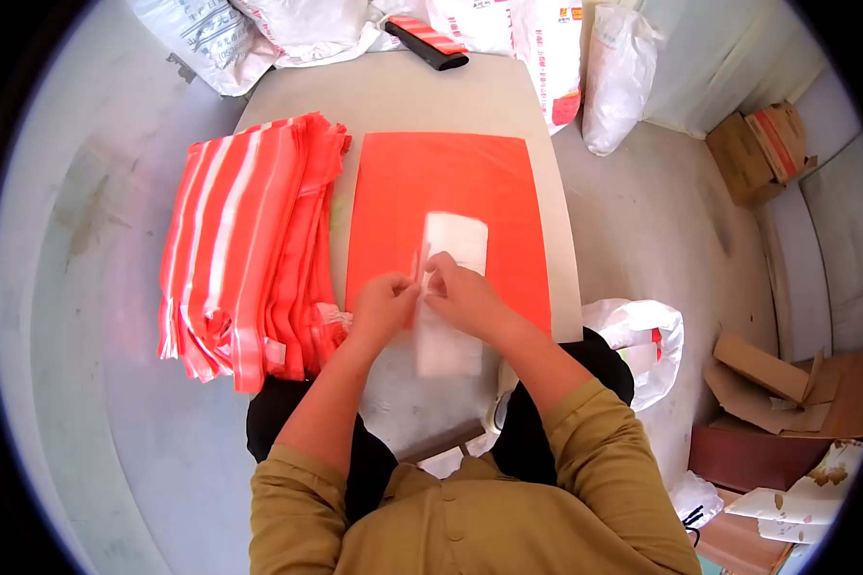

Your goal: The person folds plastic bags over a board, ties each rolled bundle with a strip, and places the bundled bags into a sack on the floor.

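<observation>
My left hand is closed in a pinch at the left edge of a long, folded, whitish see-through plastic sheet. Pinching the same piece close beside it is my right hand, fingertips almost meeting the left ones. The lower part of the sheet hangs past the table's front edge and looks blurred. Beneath my hands, a flat red plastic sheet lies on the table. To the left rests a thick pile of red-and-white striped plastic bags, draping over the table's side.
A black-and-red striped bundle lies at the far edge of the beige table. White printed sacks stand behind it. At right are a white plastic bag, an opened cardboard box and another carton.
</observation>
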`<state>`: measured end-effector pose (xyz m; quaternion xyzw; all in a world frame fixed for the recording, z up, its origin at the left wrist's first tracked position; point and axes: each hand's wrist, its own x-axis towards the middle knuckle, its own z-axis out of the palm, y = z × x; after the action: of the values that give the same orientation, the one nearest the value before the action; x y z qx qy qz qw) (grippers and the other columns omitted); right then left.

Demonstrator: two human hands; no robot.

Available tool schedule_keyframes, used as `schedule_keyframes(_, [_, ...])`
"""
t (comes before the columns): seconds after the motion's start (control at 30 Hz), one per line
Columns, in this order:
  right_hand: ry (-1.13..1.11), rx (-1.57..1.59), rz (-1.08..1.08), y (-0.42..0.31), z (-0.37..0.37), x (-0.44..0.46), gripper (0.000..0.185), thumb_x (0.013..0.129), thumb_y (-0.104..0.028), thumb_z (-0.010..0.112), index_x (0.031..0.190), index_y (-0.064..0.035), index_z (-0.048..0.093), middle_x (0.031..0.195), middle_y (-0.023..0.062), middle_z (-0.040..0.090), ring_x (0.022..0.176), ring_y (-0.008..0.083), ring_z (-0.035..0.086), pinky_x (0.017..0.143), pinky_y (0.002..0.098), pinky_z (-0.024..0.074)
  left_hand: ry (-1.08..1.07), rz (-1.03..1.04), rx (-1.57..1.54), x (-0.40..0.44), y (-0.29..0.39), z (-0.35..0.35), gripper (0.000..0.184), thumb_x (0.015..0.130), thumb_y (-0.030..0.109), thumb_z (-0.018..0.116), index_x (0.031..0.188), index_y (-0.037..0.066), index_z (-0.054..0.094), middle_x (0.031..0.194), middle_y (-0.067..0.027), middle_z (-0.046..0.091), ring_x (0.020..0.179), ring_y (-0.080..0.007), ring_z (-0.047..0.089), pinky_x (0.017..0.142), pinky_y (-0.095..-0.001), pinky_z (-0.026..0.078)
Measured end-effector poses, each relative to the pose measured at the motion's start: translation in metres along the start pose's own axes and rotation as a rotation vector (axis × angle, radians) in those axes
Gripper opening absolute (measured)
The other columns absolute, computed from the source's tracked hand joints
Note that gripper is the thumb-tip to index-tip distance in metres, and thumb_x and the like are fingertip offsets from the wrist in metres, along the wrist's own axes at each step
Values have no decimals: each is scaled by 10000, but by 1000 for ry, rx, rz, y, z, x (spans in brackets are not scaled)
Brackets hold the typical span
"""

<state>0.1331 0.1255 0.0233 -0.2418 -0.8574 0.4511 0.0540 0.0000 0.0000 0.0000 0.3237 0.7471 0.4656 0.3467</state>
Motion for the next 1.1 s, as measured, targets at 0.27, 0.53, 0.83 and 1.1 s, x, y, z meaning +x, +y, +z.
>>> schedule_keyframes(0.27, [236,-317,-407,5,10,-4,153,830,-16,595,970,-37,653,964,103,632,989,312,614,766,414,523,-54,37,72,-5,4,-6,145,957,123,647,976,-20,659,841,-10,638,749,-79,550,668,-247,459])
schedule_keyframes(0.53, [113,-215,-286,5,7,-2,102,859,-126,631,941,-79,669,906,111,658,903,318,655,745,423,526,-68,115,-52,-6,-2,-8,97,936,68,640,1001,-4,648,845,-22,628,765,-105,570,688,-255,472])
schedule_keyframes(0.83, [240,-525,-499,13,3,-3,49,828,-119,643,858,-96,674,824,61,617,833,263,637,696,403,533,-16,-16,88,0,-3,-8,135,930,108,640,947,-24,665,871,-92,680,800,-152,624,725,-284,491])
schedule_keyframes(1.1, [262,-482,-467,17,-4,-10,66,792,-116,648,735,-82,659,838,41,605,842,252,626,664,397,534,221,302,619,3,-13,-6,173,864,157,670,841,-14,661,866,-207,657,836,-389,636,741,-471,503])
